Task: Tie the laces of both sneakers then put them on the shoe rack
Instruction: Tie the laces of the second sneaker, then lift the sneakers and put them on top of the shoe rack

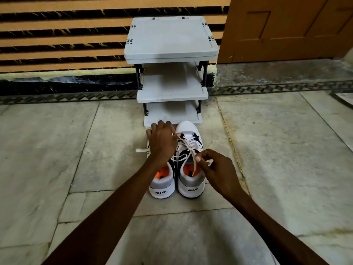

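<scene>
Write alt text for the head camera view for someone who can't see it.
Two bare hands work the white laces of the right sneaker of a pair on a stone floor: the left hand and right hand each pinch a lace. The left sneaker sits beside it, before an empty grey shoe rack.

A home entryway is showing here — a grey shoe rack is standing on a stone-tiled floor beside a wooden door.

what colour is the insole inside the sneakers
Bright orange insole, seen in the head view through each sneaker's opening.
</scene>
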`<state>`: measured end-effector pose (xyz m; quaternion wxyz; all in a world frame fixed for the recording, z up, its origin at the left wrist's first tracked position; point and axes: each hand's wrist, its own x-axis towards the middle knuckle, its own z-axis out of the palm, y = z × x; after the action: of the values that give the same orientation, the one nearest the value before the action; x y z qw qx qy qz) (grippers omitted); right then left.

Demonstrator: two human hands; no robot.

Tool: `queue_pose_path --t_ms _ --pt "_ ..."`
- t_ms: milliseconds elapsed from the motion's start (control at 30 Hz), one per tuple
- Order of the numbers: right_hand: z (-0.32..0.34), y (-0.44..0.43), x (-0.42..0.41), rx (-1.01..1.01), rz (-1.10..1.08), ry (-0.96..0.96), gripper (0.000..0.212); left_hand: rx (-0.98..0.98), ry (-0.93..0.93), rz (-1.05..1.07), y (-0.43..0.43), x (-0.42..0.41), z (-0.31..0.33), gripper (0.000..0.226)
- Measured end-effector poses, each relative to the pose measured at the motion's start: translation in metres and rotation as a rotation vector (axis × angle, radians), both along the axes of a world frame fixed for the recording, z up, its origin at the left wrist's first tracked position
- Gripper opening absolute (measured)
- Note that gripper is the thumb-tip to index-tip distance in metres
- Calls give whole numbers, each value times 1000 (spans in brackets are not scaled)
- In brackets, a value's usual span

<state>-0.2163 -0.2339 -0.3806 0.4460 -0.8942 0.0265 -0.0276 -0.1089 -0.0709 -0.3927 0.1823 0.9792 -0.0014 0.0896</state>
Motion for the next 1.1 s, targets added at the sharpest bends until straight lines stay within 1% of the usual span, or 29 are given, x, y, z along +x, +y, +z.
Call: queue_pose_path --t_ms 33,100,200,233,300,367,400,467,500,533,567,633,700,833,967,1100 --pt "4 3 -4 -87 23 -12 19 -39 -10 9 3 -11 3 22" --pt "11 13 -11 -268 86 3 30 -67 -4 26 8 -36 8 14" --pt "9 25 -22 -586 259 119 55 8 51 -8 19 -68 15 12" --pt "6 27 -26 -676 319 150 63 42 102 -36 24 -76 15 14" --pt "0 29 -32 -769 374 167 69 81 254 -97 33 -93 17 24" --pt "-5 29 -34 -785 351 140 65 101 359 -163 39 -107 18 31" --pt "-7 28 -33 -790 336 114 61 137 371 -199 39 -111 17 37" --pt "-9 30 -32 -806 324 71 53 262 374 -251 36 -120 15 56" --pt "-10 30 -31 -808 323 54 51 323 351 -265 34 -124 12 59" --pt "-10 30 -31 -801 323 40 49 372 307 -270 31 -126 9 55" --pt "-9 29 -31 -788 324 26 48 399 256 -270 30 -128 7 47" --pt "-6 25 -30 -775 317 -12 48 377 170 -254 29 -128 9 34" --pt "2 21 -29 -783 295 -53 48 349 131 -255 30 -125 18 33" --pt "31 19 -24 -777 291 -144 39 290 48 -277 32 -113 57 33" --pt "82 16 -20 -797 310 -255 39 304 -3 -312 31 -112 106 29" --pt "145 9 -20 -831 380 -346 44 273 -59 -357 30 -121 162 31"
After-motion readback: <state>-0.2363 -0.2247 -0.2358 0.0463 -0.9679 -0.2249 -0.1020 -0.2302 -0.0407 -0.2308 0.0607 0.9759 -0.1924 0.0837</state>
